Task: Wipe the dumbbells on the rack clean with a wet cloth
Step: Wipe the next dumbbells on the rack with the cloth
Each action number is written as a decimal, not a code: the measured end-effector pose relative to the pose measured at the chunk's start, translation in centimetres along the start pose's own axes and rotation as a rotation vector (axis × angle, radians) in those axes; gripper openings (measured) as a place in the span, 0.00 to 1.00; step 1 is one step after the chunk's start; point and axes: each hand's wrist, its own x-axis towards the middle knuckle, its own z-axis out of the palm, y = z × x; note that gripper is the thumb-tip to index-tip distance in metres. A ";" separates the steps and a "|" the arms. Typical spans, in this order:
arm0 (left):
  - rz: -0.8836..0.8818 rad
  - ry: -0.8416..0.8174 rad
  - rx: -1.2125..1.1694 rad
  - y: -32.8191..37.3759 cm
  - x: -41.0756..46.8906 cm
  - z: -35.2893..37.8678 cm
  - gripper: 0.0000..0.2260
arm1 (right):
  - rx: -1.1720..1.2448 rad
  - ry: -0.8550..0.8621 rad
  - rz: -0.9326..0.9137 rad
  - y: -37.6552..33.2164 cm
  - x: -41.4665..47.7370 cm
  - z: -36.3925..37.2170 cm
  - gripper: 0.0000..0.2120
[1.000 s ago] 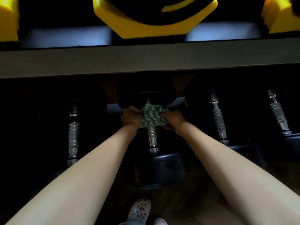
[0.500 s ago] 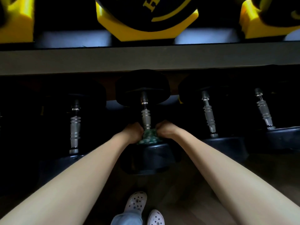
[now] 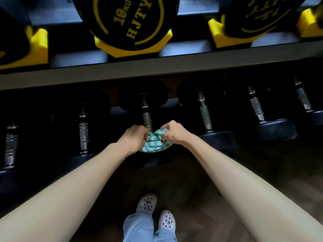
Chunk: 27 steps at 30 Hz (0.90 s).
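Green-and-white terry cloth (image 3: 153,142), soft and limp, is bunched at the near end of the ribbed steel handle (image 3: 146,117) of the middle dumbbell (image 3: 143,95). Left hand (image 3: 135,137) and right hand (image 3: 173,133) flank that handle, each gripping a cloth end. The dumbbell looks heavy, best wiped where it lies.

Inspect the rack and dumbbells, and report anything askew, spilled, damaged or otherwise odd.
Nothing stands out. The lower dumbbells lie in an even row, the 10 kg dumbbell sits in its yellow cradle, and the left hand and right hand grip the green cloth at the middle dumbbell's handle. Deep shadow could hide small flaws.
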 end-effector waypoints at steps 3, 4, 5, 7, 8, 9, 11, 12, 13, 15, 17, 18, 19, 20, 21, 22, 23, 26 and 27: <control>0.023 -0.075 0.040 1.2 -1.4 -0.2 0.14 | -0.073 -0.033 0.060 1.7 -2.5 0.6 0.19; 0.022 -0.111 0.045 1.8 -1.8 -0.2 0.14 | -0.053 -0.052 0.081 2.5 -3.2 0.7 0.18; 0.015 -0.132 0.024 2.7 -2.1 -0.1 0.13 | -0.018 -0.071 0.096 3.1 -4.3 0.2 0.16; -0.024 -0.099 -0.097 4.6 -2.7 0.1 0.10 | 0.040 -0.086 0.125 4.5 -5.8 -1.3 0.08; -0.066 -0.059 -0.209 5.8 -2.9 0.1 0.08 | 0.064 -0.073 0.135 5.4 -6.4 -2.3 0.05; -0.120 -0.030 -0.366 7.2 -3.0 0.1 0.06 | 0.110 -0.051 0.141 6.4 -7.1 -3.7 0.06; -0.203 -0.030 -0.769 9.4 -3.2 0.0 0.07 | 0.271 -0.010 0.156 8.2 -7.9 -6.0 0.05; -0.214 -0.041 -0.926 10.6 -3.1 0.1 0.07 | 0.365 0.021 0.154 9.2 -8.5 -7.3 0.03; -0.223 -0.045 -1.037 11.9 -3.0 0.1 0.06 | 0.459 0.052 0.145 10.0 -9.0 -8.5 0.06; -0.241 -0.028 -1.172 13.9 -2.3 0.3 0.12 | 0.648 0.109 0.108 11.4 -9.4 -10.5 0.15; -0.208 0.008 -1.204 15.4 -1.3 0.3 0.13 | 0.773 0.137 0.040 12.1 -9.4 -11.9 0.20; -0.178 0.026 -1.185 16.1 -0.8 0.1 0.11 | 0.806 0.129 0.014 12.2 -9.2 -12.5 0.18; -0.152 0.044 -1.145 16.8 -0.1 -0.2 0.10 | 0.829 0.104 0.003 12.3 -8.9 -13.2 0.15; -0.131 0.053 -1.099 17.3 0.5 -0.5 0.11 | 0.865 0.082 0.001 12.2 -8.5 -13.8 0.12; -0.113 0.056 -1.075 17.9 1.2 -0.9 0.11 | 0.920 0.053 0.003 12.3 -7.9 -14.4 0.10; -0.097 0.038 -1.083 18.2 2.0 -1.2 0.10 | 1.005 0.019 0.016 12.3 -7.2 -15.1 0.09; -0.074 0.002 -1.107 18.5 2.3 -1.5 0.06 | 1.090 -0.019 0.025 12.3 -7.0 -15.6 0.09; 0.025 -0.141 -0.952 18.2 4.3 -2.4 0.16 | 1.124 -0.155 0.039 12.5 -5.1 -17.7 0.19; 0.034 -0.187 -0.771 18.0 5.0 -2.3 0.20 | 1.057 -0.197 0.036 12.7 -4.4 -18.3 0.26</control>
